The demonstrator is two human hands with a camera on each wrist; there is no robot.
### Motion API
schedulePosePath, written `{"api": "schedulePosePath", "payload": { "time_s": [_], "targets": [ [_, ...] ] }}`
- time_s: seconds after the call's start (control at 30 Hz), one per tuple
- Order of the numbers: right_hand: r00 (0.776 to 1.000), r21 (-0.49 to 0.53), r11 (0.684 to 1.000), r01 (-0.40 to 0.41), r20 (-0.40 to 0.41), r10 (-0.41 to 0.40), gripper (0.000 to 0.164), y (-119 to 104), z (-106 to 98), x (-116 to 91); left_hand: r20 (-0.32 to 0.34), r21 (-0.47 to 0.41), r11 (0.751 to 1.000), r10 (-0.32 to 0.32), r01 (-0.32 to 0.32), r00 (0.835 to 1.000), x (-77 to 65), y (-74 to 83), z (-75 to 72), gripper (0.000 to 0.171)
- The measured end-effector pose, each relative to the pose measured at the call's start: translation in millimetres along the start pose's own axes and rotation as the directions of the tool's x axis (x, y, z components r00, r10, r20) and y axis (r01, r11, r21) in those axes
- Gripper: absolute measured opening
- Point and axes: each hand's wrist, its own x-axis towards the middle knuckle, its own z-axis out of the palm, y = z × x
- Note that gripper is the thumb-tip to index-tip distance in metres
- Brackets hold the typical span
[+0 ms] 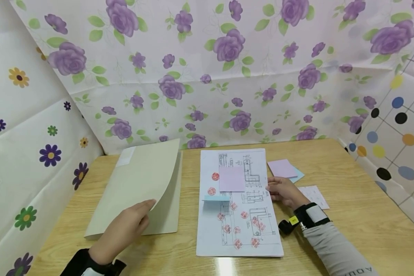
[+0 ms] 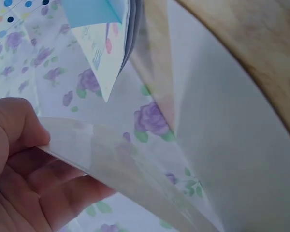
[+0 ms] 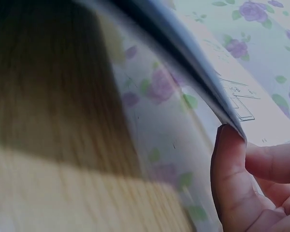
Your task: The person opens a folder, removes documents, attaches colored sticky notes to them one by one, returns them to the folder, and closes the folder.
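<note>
A cream paper folder (image 1: pixel 138 180) lies on the left side of the table, its cover partly raised. My left hand (image 1: pixel 127 226) pinches the cover's lower right corner between thumb and fingers; the left wrist view shows the cover edge (image 2: pixel 101 150) in that grip. To the right is a stack of printed sheets (image 1: pixel 210 237) with technical drawings and red stamps. On the top sheet are a pink sticky note (image 1: pixel 232 179) and a light blue one (image 1: pixel 216 198). My right hand (image 1: pixel 286 191) pinches the stack's right edge, which appears lifted in the right wrist view (image 3: pixel 227 108).
Beyond the right hand, a pink sticky note (image 1: pixel 282 168) overlaps a light blue note (image 1: pixel 298 175). A pale patterned slip (image 1: pixel 315 196) lies partly behind the right wrist. Flowered sheeting (image 1: pixel 207 76) rises at the wooden table's (image 1: pixel 358 214) back edge.
</note>
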Motion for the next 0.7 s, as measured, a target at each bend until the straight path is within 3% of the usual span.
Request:
{"api": "schedulePosePath", "payload": {
  "time_s": [0.1,0.2,0.37,0.5,0.7],
  "targets": [
    [1.000,0.008,1.000,0.004,0.016,-0.004,0.029,0.2,-3.9,-1.2,-0.035,-0.082,0.996,-0.020,0.017,0.999,2.1,-1.3,-4.1,0.037],
    [0.999,0.015,1.000,0.008,0.031,-0.008,0.029,0.8,-7.9,-2.9,-0.135,-0.139,0.990,0.005,-0.024,0.991,3.6,-3.4,-7.4,0.038],
    [0.997,0.052,0.999,0.013,0.071,-0.017,0.020,2.3,-13.5,-3.7,-0.308,-0.149,0.982,0.066,-0.117,0.949,4.6,-6.7,-10.1,0.042],
    [0.995,0.087,0.996,0.015,0.098,-0.023,0.016,2.2,-15.1,-4.3,-0.356,-0.169,0.977,0.065,-0.133,0.932,5.6,-5.9,-12.6,0.043],
    [0.990,0.139,0.990,0.028,0.132,-0.047,0.018,-1.2,-16.1,-6.7,-0.387,-0.236,0.965,0.015,-0.114,0.922,8.4,-3.4,-18.0,0.038]
  ]
}}
